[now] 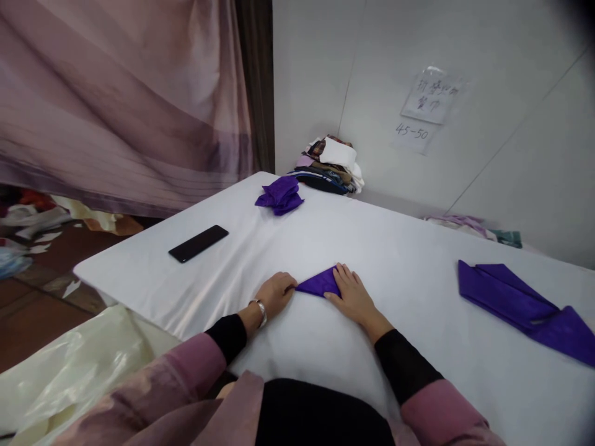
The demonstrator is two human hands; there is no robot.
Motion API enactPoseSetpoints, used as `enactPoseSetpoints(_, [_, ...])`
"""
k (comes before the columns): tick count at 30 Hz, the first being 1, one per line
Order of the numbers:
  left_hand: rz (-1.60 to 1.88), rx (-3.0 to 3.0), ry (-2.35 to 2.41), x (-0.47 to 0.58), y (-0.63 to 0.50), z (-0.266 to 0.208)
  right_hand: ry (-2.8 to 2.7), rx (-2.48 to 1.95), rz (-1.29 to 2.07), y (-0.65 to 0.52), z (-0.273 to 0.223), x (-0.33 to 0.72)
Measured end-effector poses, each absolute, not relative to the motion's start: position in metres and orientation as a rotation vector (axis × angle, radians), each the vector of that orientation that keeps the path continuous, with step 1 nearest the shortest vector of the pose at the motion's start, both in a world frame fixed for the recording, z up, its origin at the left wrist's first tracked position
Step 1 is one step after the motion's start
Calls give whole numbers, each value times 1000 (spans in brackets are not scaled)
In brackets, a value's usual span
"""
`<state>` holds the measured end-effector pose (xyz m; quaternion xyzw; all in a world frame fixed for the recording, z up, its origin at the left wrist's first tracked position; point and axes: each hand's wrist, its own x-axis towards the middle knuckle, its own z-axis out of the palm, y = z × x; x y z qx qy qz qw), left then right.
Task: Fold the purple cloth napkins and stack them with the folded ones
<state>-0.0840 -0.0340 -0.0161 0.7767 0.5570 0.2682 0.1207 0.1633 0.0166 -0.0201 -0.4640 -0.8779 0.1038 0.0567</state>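
A purple cloth napkin [318, 284], folded into a narrow triangle, lies flat on the white-covered table [385, 248] in front of me. My left hand [275, 293] pinches its pointed left tip between closed fingers. Over its wide right end lies my right hand [354, 293], fingers stretched out and pressing the cloth down. Farther right are folded purple napkins [506, 297], their pointed ends running out toward the right edge of the view. A crumpled purple cloth [280, 196] sits near the far corner of the table.
A black phone [199, 243] lies left of my hands. Behind the far corner is a pile of folded clothes [328, 164] against the wall. A pink curtain [139, 93] hangs at the left. Pale plastic sheeting [79, 365] is below the table's left edge.
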Motion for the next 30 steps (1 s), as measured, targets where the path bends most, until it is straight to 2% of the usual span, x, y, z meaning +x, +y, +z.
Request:
enactPoseSetpoints(6, [878, 2176, 1746, -91, -33, 1, -2667, -1371, 314, 17, -22, 165])
enactPoseSetpoints(9, [876, 2327, 1505, -60, -22, 12, -2658, -1353, 280, 18, -26, 166])
enactPoseSetpoints(11, [741, 2461, 1303, -33, -13, 14, -2660, -1336, 260, 18, -29, 166])
enactPoseSetpoints(17, [417, 2504, 1300, 8, 4, -11, -2682, -1323, 245, 20, -32, 166])
enactPoseSetpoints(24, [374, 2502, 1372, 4, 7, -20, -2724, -1304, 341, 19, -24, 170])
enactPoseSetpoints(30, [330, 2560, 1425, 8, 8, -26, -2668, -1303, 210, -1, -29, 201])
